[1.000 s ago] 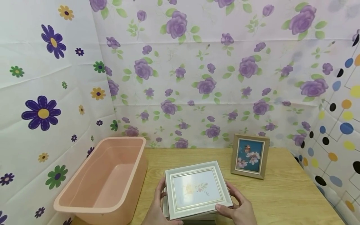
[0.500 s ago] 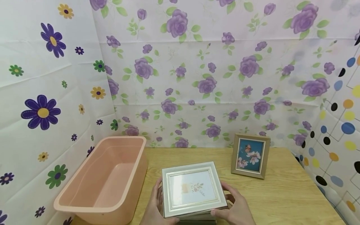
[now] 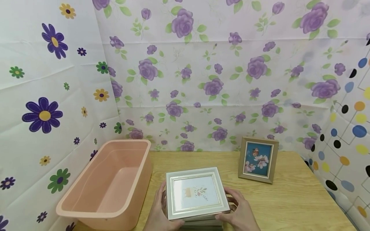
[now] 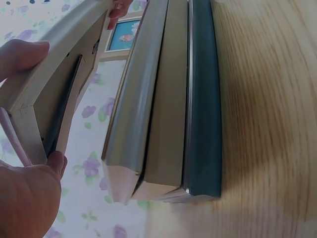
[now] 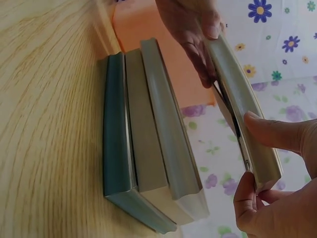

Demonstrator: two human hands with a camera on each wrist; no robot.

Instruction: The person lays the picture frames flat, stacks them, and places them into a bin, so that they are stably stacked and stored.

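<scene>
Both hands hold a white picture frame (image 3: 198, 192) with a plant print, face up and slightly tilted. My left hand (image 3: 160, 211) grips its left edge, thumb on the front rim and fingers beneath. At the right edge, my right hand (image 3: 238, 210) pinches it with the thumb on the near corner. Below it lies a stack of three frames, apart from the held one in the wrist views: a pale silvery frame (image 4: 136, 109) on top, a beige frame (image 4: 171, 109) in the middle, a dark teal frame (image 4: 205, 124) at the bottom. The head view mostly hides this stack.
A pink plastic tub (image 3: 137, 192) stands to the left on the wooden table (image 3: 289, 205). At the back right a tan picture frame (image 3: 244, 160) with a bird and blossoms stands upright. Flowered cloth (image 3: 196, 128) hangs behind the table, with patterned cloths at both sides.
Both hands have shifted the held white frame slightly left, and it sits a little straighter. The tub and the standing tan frame have not moved.
</scene>
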